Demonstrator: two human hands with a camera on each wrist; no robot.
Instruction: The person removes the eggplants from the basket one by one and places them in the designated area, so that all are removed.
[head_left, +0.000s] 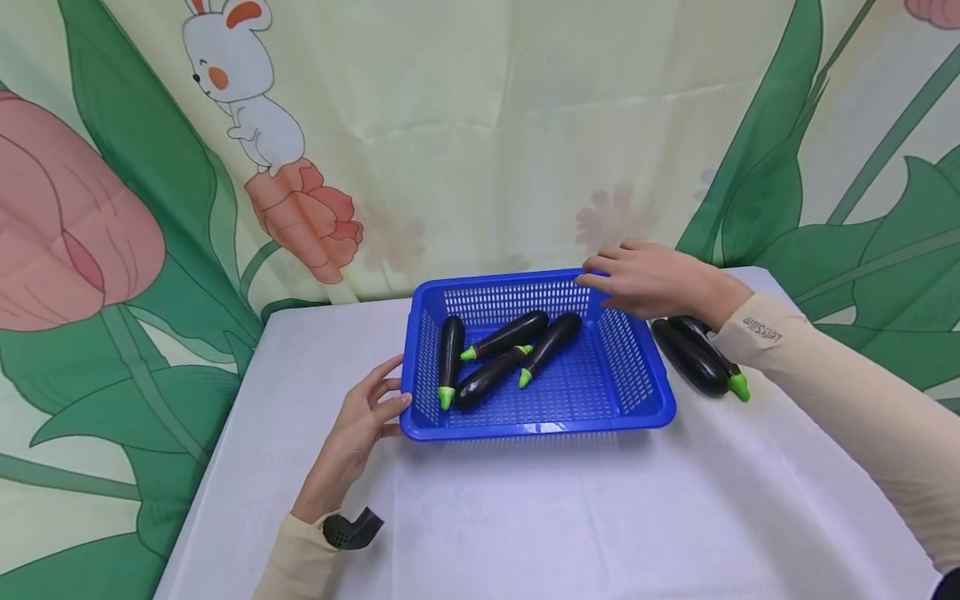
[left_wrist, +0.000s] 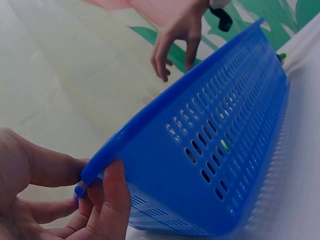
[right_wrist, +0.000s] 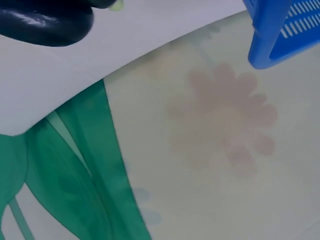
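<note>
A blue plastic basket [head_left: 540, 428] with slotted walls sits on the white table. Several dark eggplants [head_left: 491, 379] with green stems lie on its floor, toward the left side. My left hand [head_left: 360, 421] grips the basket's left rim; the left wrist view shows thumb and fingers [left_wrist: 114, 200] pinching the edge. Above the far right corner of the basket hovers my right hand [head_left: 648, 279], holding nothing, its fingers loosely bent. To the right of the basket, two more eggplants [head_left: 688, 360] lie side by side, partly hidden by the right wrist.
The white tablecloth [head_left: 510, 517] covers the table under the basket. Behind it hangs a curtain [head_left: 465, 167] printed with flowers, leaves and a rabbit. A black wrist device [head_left: 351, 530] is on the left sleeve.
</note>
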